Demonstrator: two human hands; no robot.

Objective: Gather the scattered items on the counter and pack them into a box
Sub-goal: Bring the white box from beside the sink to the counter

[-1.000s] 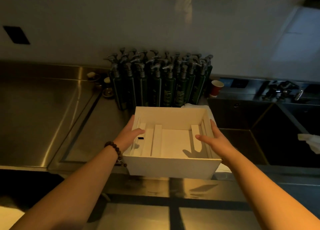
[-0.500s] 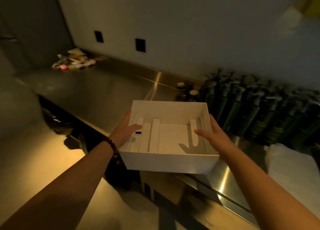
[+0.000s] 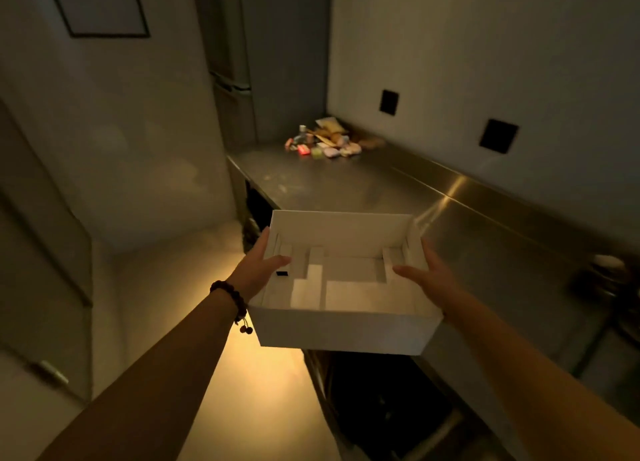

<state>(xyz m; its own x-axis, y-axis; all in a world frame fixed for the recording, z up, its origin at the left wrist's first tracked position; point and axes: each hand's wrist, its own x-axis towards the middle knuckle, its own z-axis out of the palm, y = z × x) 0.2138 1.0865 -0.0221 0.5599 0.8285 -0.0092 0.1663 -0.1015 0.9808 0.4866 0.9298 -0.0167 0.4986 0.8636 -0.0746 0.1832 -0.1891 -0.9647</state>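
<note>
Firmly, both hands — left (image 3: 258,270), right (image 3: 427,277) — clasped on white box (image 3: 346,332) sides, thumbs inside.

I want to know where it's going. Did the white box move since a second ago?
Yes. The white box, held in both hands, left the spot in front of the green pump bottles and now hangs off the counter edge, nearer the pile of small items.

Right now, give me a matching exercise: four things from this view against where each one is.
Things:
1. white box
2. pile of small items
3. bead bracelet
4. black wall plates

Places:
A. on the left wrist
B. far corner of the steel counter
C. held between both hands
D. on the wall above the counter

Pairs: 1-C, 2-B, 3-A, 4-D
</note>
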